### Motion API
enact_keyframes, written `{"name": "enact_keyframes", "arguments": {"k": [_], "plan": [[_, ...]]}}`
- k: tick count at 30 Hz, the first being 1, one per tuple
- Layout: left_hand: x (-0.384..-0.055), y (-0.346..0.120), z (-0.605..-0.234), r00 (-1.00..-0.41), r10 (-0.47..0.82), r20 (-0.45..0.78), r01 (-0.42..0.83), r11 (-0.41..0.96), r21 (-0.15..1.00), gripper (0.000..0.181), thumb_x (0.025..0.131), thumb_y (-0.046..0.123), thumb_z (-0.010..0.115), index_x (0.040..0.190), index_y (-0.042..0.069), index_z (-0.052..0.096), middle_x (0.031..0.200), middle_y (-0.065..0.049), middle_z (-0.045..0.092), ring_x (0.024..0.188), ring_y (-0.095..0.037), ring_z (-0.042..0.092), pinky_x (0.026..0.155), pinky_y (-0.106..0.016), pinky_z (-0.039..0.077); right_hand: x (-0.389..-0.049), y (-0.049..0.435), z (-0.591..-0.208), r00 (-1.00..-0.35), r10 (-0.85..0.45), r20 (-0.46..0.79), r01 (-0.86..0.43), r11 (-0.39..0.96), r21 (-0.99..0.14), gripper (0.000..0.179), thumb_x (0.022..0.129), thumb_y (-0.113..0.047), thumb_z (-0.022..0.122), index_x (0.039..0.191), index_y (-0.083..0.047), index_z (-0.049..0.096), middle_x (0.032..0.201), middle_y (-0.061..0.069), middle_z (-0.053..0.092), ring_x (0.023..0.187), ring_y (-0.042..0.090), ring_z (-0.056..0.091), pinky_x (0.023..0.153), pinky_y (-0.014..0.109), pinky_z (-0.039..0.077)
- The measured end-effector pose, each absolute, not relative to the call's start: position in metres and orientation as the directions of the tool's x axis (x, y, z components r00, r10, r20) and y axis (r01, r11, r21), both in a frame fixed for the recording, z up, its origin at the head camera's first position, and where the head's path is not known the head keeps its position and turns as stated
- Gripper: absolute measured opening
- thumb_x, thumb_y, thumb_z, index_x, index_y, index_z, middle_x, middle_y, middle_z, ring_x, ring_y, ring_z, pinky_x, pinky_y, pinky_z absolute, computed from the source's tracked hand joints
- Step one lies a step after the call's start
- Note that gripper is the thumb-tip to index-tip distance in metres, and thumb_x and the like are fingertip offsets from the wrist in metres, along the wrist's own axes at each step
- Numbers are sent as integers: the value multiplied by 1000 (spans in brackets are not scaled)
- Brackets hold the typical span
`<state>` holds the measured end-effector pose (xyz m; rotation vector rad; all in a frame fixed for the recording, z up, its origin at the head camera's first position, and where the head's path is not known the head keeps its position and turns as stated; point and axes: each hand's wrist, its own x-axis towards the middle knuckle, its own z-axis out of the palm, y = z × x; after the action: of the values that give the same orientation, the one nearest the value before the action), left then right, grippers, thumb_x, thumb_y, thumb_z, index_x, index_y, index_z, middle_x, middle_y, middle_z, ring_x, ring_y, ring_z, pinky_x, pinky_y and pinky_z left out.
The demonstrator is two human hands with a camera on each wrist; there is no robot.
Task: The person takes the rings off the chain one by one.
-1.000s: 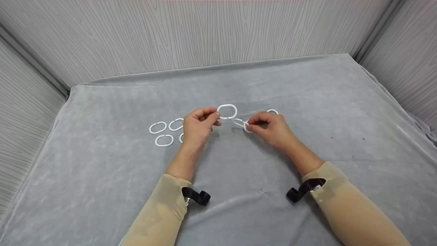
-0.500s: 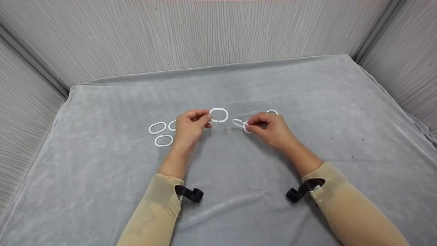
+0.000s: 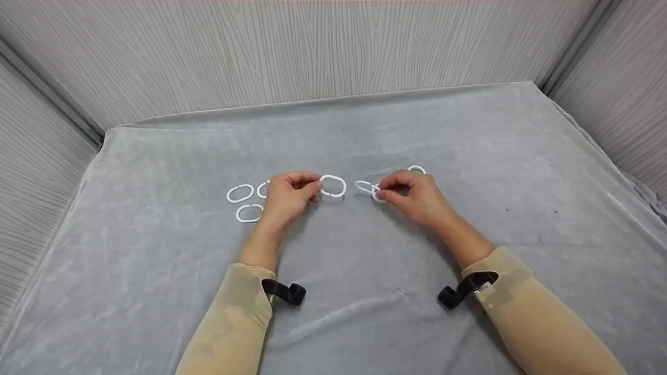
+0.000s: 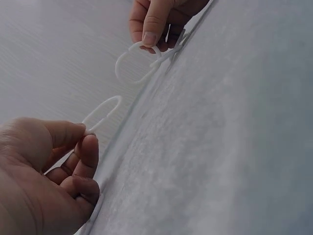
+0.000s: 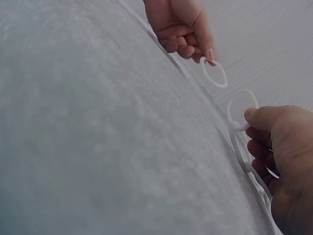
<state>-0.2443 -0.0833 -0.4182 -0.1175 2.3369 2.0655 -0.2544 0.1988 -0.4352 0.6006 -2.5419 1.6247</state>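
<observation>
Judged partly complete: linked rings (image 5: pixel 237 127) are pinched by the right hand (image 3: pixel 417 195), an unjoined ring (image 3: pixel 344 186) by the left hand (image 3: pixel 286 197); loose rings (image 3: pixel 249 221) are left unlinked at its 9 o'clock.

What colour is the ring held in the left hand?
White; the ring shows best in the head view.

We see a grey cloth (image 3: pixel 365 250), mottled lighter and darker. The oval rings (image 3: pixel 250 221) lying on the cloth are white, and so, above it, are the raised ring (image 3: pixel 345 187) and the linked rings (image 5: pixel 238 127). Over the cloth we find beige sleeves (image 3: pixel 229 323), faintly blotched, and black wrist mounts (image 3: pixel 297 294). Behind it, pale grey panels (image 3: pixel 323 52) carry darker woodgrain lines.
</observation>
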Motion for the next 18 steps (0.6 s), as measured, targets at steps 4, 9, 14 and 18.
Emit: {"name": "enact_keyframes", "arguments": {"k": [4,9,14,18], "plan": [[-245,-84,-421,-998,-35,-52,-57,172,983,14,92,0,78,104,-6,78,80,-3,71,64,-12,64,64,-23,54,-254,199,-434,-922,-289,257,-354,366,-860,8,88,-6,87,95,-5,82,91,7,77,83,10,65,76,17,52],[-245,-83,-423,-999,-23,-35,-40,220,975,12,91,1,78,102,-4,79,81,-3,71,64,-11,63,61,-20,52,-254,199,-433,-923,-289,255,-354,374,-857,9,88,-7,87,95,-5,82,92,7,77,82,11,65,76,17,52],[-244,-82,-423,-1000,-22,-22,-27,257,966,10,91,1,78,100,-2,80,80,-3,71,64,-10,63,62,-20,51,-254,200,-433,-922,-292,254,-355,378,-855,8,88,-7,87,95,-6,82,91,5,77,82,12,65,75,18,52],[-244,-83,-423,-1000,-29,-6,-14,294,956,11,90,2,79,100,-2,80,79,-2,72,64,-9,63,63,-19,51,-255,199,-435,-923,-291,253,-353,375,-857,8,89,-7,86,95,-6,82,91,6,77,82,11,65,75,17,52]]}}
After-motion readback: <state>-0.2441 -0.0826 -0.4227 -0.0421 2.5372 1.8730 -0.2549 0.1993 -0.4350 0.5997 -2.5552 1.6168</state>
